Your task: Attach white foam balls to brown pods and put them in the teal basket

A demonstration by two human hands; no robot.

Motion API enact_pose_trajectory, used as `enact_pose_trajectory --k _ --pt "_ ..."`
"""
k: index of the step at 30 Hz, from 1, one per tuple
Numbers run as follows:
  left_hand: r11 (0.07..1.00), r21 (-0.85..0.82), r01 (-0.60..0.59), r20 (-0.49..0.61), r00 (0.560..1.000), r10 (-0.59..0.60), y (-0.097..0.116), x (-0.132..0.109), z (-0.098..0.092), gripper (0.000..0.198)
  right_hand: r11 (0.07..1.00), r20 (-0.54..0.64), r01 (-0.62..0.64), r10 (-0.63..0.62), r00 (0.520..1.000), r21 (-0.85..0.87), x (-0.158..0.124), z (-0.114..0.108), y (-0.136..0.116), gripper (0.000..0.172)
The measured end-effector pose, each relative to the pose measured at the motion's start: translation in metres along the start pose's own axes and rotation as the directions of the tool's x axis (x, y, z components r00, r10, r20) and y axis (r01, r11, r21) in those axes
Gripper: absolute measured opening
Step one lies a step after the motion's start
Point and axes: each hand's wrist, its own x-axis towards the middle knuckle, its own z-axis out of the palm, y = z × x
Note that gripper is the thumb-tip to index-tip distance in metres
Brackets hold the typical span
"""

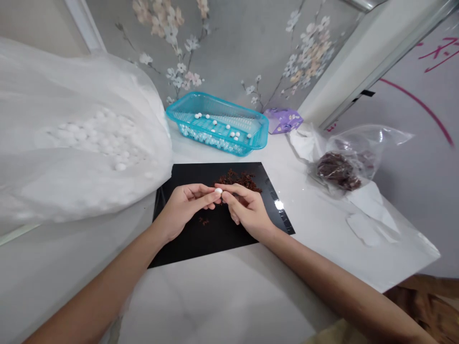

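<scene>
A small white ball (pixel 218 191) is pinched at the fingertips of both hands, above a black mat (pixel 186 241). My left hand (pixel 188 205) is closed on the ball's left side with thumb and index finger. From the other side, the thumb and index finger of my right hand (pixel 247 208) close in and touch the ball; whether they also hold something tiny is too small to see. Just behind the right hand lies a pile of small reddish-brown pieces (pixel 238 179). A few loose brown bits (pixel 203 220) lie on the mat below the hands.
A large translucent white bag (pixel 143 100) full of white balls fills the left. At the back stand a blue plastic basket (pixel 256 136) with several white balls and a purple packet (pixel 283 120). To the right, a clear bag (pixel 339 169) holds brown material on the white table (pixel 229 296).
</scene>
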Motion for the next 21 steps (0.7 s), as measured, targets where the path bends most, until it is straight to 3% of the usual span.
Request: enact_pose_trajectory --k 13,21 --pt "1.000 0.010 0.018 0.017 1.000 -0.018 0.0006 -0.0002 -0.0002 0.013 0.998 -0.011 0.022 -0.022 1.000 -0.051 0.0000 -0.0009 -0.0009 0.021" --pt "0.995 -0.102 0.003 -0.101 0.995 -0.013 -0.0009 0.0003 0.0037 0.021 1.000 -0.123 0.000 -0.003 0.992 -0.027 0.0002 0.0030 -0.0003 0.023"
